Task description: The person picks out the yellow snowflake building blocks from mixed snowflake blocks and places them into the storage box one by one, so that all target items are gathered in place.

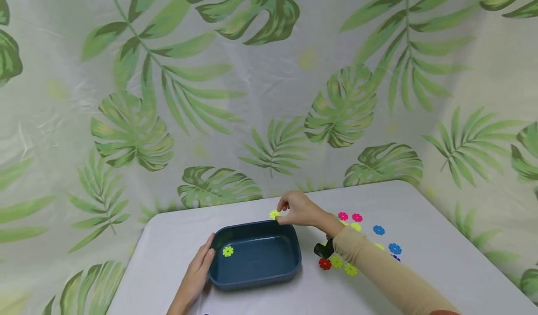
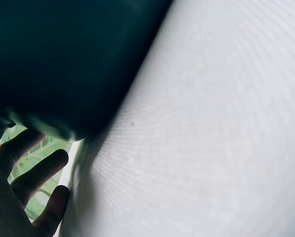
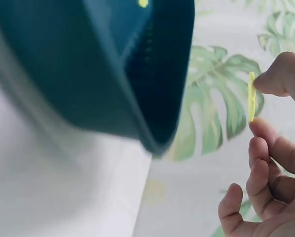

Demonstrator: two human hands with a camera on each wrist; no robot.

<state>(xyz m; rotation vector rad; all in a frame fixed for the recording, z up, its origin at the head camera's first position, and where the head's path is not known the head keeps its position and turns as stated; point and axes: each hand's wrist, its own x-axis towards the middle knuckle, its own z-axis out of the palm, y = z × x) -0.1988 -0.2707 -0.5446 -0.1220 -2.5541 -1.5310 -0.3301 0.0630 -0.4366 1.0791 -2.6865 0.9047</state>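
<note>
Between thumb and forefinger, my right hand [image 1: 297, 208] pinches a yellow snowflake building disc [image 1: 275, 214] above the far right corner of a dark blue plastic tub [image 1: 254, 284]. In the right wrist view the pinched disc [image 3: 251, 97] appears edge-on, and the other fingers are bent. My left hand [image 1: 197, 266] holds the tub's left side, thumb near the rim; the left wrist view has its lower fingers [image 2: 41, 173] spread below the tub wall [image 2: 63, 59]. One yellow disc [image 1: 228, 251] lies inside the tub at the left.
Right of the tub, several snowflake discs lie scattered on the white table [image 1: 399, 198]: pink [image 1: 357, 217], blue [image 1: 378, 230], red [image 1: 325, 264] and yellow [image 1: 350, 269]. My right forearm covers some of them. A leaf-patterned curtain [image 1: 269, 95] hangs behind the table.
</note>
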